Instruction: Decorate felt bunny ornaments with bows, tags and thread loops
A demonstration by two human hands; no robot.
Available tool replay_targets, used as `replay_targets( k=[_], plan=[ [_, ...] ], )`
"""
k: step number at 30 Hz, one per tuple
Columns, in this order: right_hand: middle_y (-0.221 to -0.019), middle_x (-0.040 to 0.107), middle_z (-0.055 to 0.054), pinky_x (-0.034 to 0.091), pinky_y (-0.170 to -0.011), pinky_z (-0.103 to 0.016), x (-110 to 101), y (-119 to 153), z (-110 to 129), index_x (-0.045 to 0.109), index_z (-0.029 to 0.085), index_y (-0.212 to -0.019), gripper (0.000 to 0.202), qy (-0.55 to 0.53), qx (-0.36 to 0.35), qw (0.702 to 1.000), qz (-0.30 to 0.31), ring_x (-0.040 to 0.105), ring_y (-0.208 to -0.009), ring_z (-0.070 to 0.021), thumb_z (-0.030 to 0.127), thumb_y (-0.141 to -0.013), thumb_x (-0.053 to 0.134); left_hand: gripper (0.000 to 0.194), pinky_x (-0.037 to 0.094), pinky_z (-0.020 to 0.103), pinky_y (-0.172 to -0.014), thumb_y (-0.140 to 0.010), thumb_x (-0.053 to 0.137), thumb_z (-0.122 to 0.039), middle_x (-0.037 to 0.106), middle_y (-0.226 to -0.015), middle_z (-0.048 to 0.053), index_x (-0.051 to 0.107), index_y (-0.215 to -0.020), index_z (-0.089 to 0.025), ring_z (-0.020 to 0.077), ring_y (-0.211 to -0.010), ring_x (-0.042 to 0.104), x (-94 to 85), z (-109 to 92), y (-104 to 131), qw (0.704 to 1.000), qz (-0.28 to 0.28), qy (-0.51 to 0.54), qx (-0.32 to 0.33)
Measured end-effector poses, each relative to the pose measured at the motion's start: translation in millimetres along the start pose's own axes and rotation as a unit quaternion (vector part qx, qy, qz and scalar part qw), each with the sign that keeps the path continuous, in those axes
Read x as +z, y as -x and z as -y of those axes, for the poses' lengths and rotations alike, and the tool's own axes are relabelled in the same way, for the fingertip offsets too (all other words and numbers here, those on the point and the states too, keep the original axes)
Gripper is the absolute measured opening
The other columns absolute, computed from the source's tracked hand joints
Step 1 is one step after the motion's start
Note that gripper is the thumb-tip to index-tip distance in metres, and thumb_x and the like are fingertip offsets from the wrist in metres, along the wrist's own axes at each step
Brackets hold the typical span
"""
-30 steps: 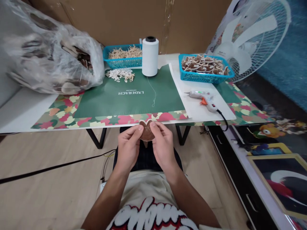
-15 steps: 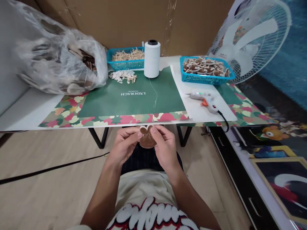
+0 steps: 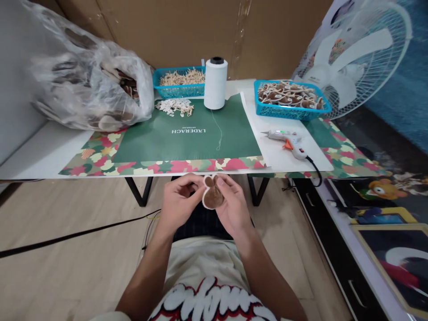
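A brown fuzzy fabric piece [image 3: 213,198] with a pale rim, shaped like an animal head with two round ears, is held up just in front of the table edge. My right hand [image 3: 233,200] pinches its right side, with the thumb over the right ear. My left hand [image 3: 183,200] is closed at its left edge, thumb tip by the notch below the left ear. The left fingertips behind the piece are hidden. On the table beyond lie a white thread cone [image 3: 216,84] with a loose thread end and a pile of small white tags [image 3: 175,107].
A glue gun [image 3: 287,141] lies on the right, its cord hanging over the edge. Behind it stands a blue basket [image 3: 290,112] of brown pieces, beside a fan [image 3: 344,67]. Another blue basket [image 3: 177,92] holds beige strings. A plastic bag [image 3: 90,89] of brown pieces fills the left.
The brown piece has turned and shifted slightly right in my hands, showing more of its pale left rim. My left thumb has slid from the left ear down to the edge.
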State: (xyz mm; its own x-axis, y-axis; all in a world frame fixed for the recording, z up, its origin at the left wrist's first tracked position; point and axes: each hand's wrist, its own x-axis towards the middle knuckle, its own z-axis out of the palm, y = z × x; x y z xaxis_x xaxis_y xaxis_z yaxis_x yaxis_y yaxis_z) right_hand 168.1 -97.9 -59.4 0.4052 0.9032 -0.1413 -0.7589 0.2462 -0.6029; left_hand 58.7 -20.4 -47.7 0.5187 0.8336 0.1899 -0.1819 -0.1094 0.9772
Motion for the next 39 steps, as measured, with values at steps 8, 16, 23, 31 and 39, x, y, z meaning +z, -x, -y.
replay_targets(
  k=[8,16,23,31,39],
  plan=[
    [-0.071,0.056,0.005,0.041,-0.044,-0.008,7.0,-0.7,5.4,0.072,0.015,-0.09,0.019,-0.181,0.174,0.962,0.108,0.043,-0.056,-0.0042,0.029,-0.083,0.082,0.033,0.054,0.029,-0.087,-0.088,0.082,-0.023,0.067,-0.11,0.006,0.077,-0.119,-0.027,0.017,-0.1,0.063,4.1,-16.9,14.9,0.991,0.044,-0.061,0.112],
    [-0.065,0.051,0.007,0.044,-0.05,-0.009,15.4,6.1,0.5,0.061,0.017,-0.081,0.022,-0.273,0.212,0.931,0.116,0.039,-0.053,-0.0041,0.021,-0.083,0.082,0.035,0.052,0.029,-0.087,-0.084,0.083,-0.012,0.065,-0.107,0.003,0.075,-0.115,-0.026,0.0153,-0.099,0.062,21.1,-33.3,25.9,0.974,-0.016,-0.156,0.163],
    [-0.065,0.048,0.008,0.042,-0.051,-0.014,12.9,10.6,-3.4,0.066,0.021,-0.094,0.027,-0.237,0.2,0.942,0.127,0.039,-0.054,-0.007,0.029,-0.081,0.088,0.029,0.056,0.031,-0.082,-0.086,0.079,-0.011,0.061,-0.099,0.002,0.077,-0.111,-0.027,0.0155,-0.092,0.063,25.1,-38.6,31.3,0.954,-0.041,-0.191,0.227],
    [-0.08,0.056,0.004,0.043,-0.058,-0.023,6.4,13.4,-7.7,0.067,0.028,-0.097,0.038,-0.081,0.159,0.982,0.064,0.045,-0.061,-0.0111,0.053,-0.077,0.087,0.042,0.052,0.034,-0.071,-0.082,0.079,-0.005,0.069,-0.097,0.001,0.078,-0.114,-0.032,0.0169,-0.084,0.063,19.9,-35.3,32.5,0.91,-0.066,-0.265,0.313],
    [-0.069,0.049,0.007,0.042,-0.058,-0.021,17.1,12.8,-0.6,0.064,0.025,-0.089,0.038,-0.069,0.102,0.991,0.058,0.041,-0.06,-0.0099,0.046,-0.074,0.092,0.032,0.051,0.035,-0.07,-0.079,0.078,-0.004,0.067,-0.091,0.002,0.073,-0.101,-0.026,0.0172,-0.078,0.061,18.5,-37.7,30.9,0.888,-0.075,-0.307,0.333]
  ],
)
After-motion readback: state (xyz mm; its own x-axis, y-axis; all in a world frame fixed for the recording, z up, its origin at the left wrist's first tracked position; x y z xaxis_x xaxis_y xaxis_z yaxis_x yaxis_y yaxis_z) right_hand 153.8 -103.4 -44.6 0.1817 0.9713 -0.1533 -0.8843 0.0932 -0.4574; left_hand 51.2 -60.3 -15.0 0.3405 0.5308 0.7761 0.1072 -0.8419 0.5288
